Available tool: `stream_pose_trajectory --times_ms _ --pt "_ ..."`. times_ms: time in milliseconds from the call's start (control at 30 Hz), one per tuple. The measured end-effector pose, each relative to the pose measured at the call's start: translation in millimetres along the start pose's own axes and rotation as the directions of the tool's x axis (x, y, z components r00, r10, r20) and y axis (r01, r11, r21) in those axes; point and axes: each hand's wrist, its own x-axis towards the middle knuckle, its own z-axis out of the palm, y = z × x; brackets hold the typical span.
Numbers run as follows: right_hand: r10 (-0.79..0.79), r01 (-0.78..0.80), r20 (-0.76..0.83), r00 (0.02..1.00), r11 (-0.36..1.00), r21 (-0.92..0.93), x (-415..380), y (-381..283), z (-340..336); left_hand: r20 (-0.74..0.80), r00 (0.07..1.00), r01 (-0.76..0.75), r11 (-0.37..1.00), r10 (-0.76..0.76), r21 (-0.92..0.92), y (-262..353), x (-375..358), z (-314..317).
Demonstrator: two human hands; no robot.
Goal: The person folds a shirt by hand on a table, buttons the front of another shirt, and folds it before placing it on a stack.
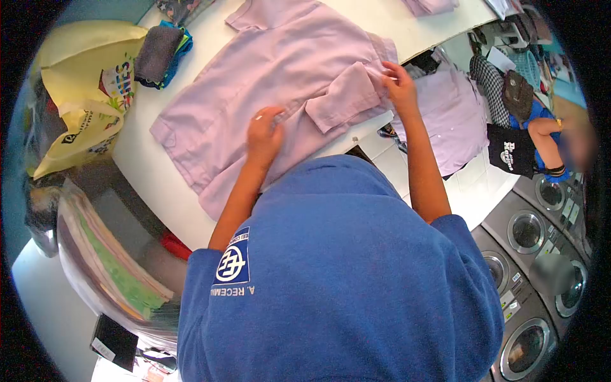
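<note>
A lilac shirt (254, 79) lies spread on the white table, its hem toward the left. One sleeve (344, 99) is folded inward over the body of the shirt. My left hand (264, 135) rests at the near side of the shirt, fingers loosely bent and apart, touching the cloth. My right hand (401, 90) is at the shirt's right edge beside the folded sleeve, its fingers spread and the fingertips at the fabric. Neither hand visibly grips anything.
On the white table (143, 130) are a rolled grey and blue cloth bundle (162, 56) and a yellow bag (86, 83). More lilac garments (445, 118) lie at the right. Front-loading machines (527, 232) line the lower right, near another person's arm (548, 140). Wrapped folded linens (111, 254) stand left.
</note>
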Motion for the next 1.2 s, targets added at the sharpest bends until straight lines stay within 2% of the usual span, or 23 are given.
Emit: stream_pose_trajectory --times_ms 67,100,133,167,200,267,300,367,400,467,500,633,667,700,767,833,900,967,1000,1033,1100,1133,1200 --pt "-0.259 0.23 -0.135 0.956 0.952 -0.2 -4 5 -24 -0.033 0.993 0.115 0.981 -0.111 0.156 -28 -45 -30" --pt "-0.217 0.196 -0.101 0.971 0.962 -0.189 -5 13 -33 -0.051 0.984 0.176 0.952 -0.169 0.251 -44 -69 -49" --pt "-0.176 0.162 -0.063 0.982 0.97 -0.179 -7 22 -38 -0.017 0.964 0.262 0.928 -0.267 0.265 -51 -88 -74" --pt "-0.165 0.145 -0.059 0.985 0.957 -0.25 -11 25 -39 0.013 0.931 0.347 0.895 -0.365 0.281 -58 -103 -96" --pt "-0.157 0.132 -0.052 0.986 0.939 -0.319 -16 26 -40 -0.015 0.921 0.377 0.881 -0.389 0.286 -67 -112 -117" --pt "-0.353 0.303 0.028 0.935 0.754 -0.583 -18 17 -35 0.082 0.822 0.454 0.734 -0.564 0.505 -72 -143 -160" --pt "-0.364 0.334 0.066 0.929 0.75 -0.571 -18 9 -31 0.052 0.807 0.485 0.711 -0.588 0.509 -71 -148 -168" --pt "-0.48 0.338 0.01 0.877 0.603 -0.722 -13 -6 -21 0.162 0.718 0.565 0.703 -0.677 0.432 -77 -149 -179" --pt "-0.488 0.362 0.033 0.873 0.6 -0.714 -8 -14 -13 0.168 0.69 0.596 0.685 -0.704 0.418 -83 -153 -179" --pt "-0.347 0.294 0.075 0.935 0.639 -0.71 -3 -25 4 0.145 0.696 0.608 0.685 -0.703 0.402 -87 -160 -180" --pt "-0.353 0.312 0.093 0.931 0.636 -0.706 3 -19 9 0.14 0.714 0.598 0.702 -0.686 0.386 -87 -163 -181" --pt "-0.208 0.298 0.221 0.953 0.777 -0.555 28 8 3 0.142 0.671 0.688 0.683 -0.727 0.246 -80 -173 -188" --pt "-0.141 0.268 0.274 0.951 0.819 -0.508 31 12 -1 0.166 0.602 0.779 0.62 -0.781 0.09 -74 -177 -192" --pt "-0.142 0.268 0.272 0.952 0.815 -0.514 29 6 -3 0.204 0.533 0.844 0.532 -0.821 -0.065 -71 -179 -194" --pt "-0.218 0.286 0.265 0.939 0.925 -0.249 24 -6 -7 0.191 0.525 0.851 0.502 -0.829 -0.156 -76 -188 -199" --pt "-0.218 0.274 0.274 0.937 0.944 -0.186 29 -20 0 0.181 0.509 0.853 0.465 -0.842 -0.236 -81 -193 -196" --pt "-0.222 0.262 0.279 0.934 0.958 -0.115 40 -22 11 0.058 0.424 0.867 0.387 -0.904 -0.314 -90 -193 -191" --pt "-0.165 0.267 0.308 0.937 0.907 -0.327 49 -16 20 0.015 0.423 0.86 0.396 -0.906 -0.321 -100 -201 -174" --pt "-0.177 0.279 0.261 0.949 0.857 -0.434 46 -16 22 -0.032 0.416 0.853 0.402 -0.909 -0.332 -100 -199 -167" --pt "-0.179 0.28 0.259 0.949 0.857 -0.433 42 -17 20 -0.033 0.419 0.852 0.405 -0.908 -0.332 -100 -199 -163" --pt "-0.254 0.289 0.14 0.957 0.797 -0.531 24 -19 13 -0.147 0.284 0.9 0.316 -0.948 -0.301 -90 -205 -156" --pt "-0.259 0.298 0.149 0.954 0.798 -0.524 14 -20 10 -0.221 0.342 0.865 0.398 -0.913 -0.305 -79 -205 -150" --pt "-0.278 0.191 -0.02 0.96 0.706 -0.683 -2 -18 6 -0.311 0.317 0.882 0.399 -0.896 -0.25 -88 -229 -130"
